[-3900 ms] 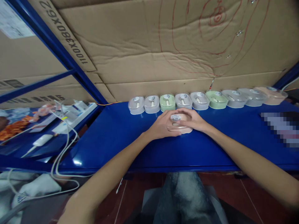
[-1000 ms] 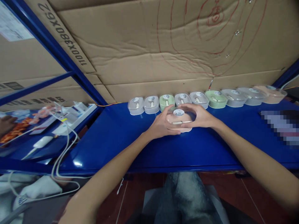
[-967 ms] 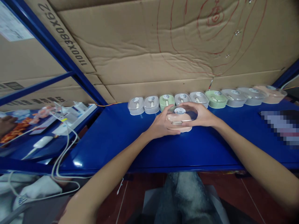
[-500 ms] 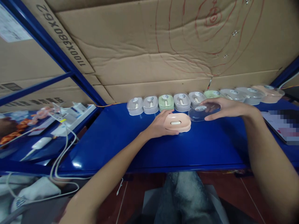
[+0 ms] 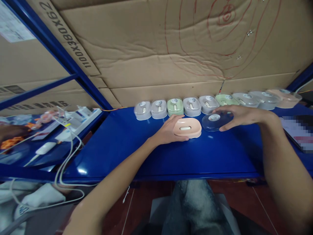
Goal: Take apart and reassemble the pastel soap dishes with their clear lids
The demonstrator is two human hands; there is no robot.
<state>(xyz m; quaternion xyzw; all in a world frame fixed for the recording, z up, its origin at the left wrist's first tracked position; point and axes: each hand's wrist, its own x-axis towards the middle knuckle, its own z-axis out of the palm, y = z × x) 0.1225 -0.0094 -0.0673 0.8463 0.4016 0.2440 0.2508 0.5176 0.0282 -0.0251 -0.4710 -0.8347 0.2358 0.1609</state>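
A peach oval box (image 5: 193, 130) with a white pill-shaped piece in its top sits on the blue table (image 5: 156, 163). My left hand (image 5: 168, 130) is closed round its left end, thumb and fingers on opposite sides. To the right of the box, my right hand (image 5: 234, 116) grips a clear plastic lid (image 5: 212, 124) with a round white sticker. The lid is apart from the box, low over the table; whether it touches the surface I cannot tell.
Behind my hands, similar lidded boxes in grey, green (image 5: 175, 107) and peach (image 5: 285, 98) line the cardboard wall (image 5: 137, 58). A phone-like slab (image 5: 297, 130), partly blurred, lies at right. White cables (image 5: 62, 163) and a power strip (image 5: 85, 118) are at left, near another person's hand (image 5: 11, 130).
My right hand has shifted the clear lid a little right and toward me, widening its gap from the box. My left hand stays on the peach box. The view has shifted slightly.
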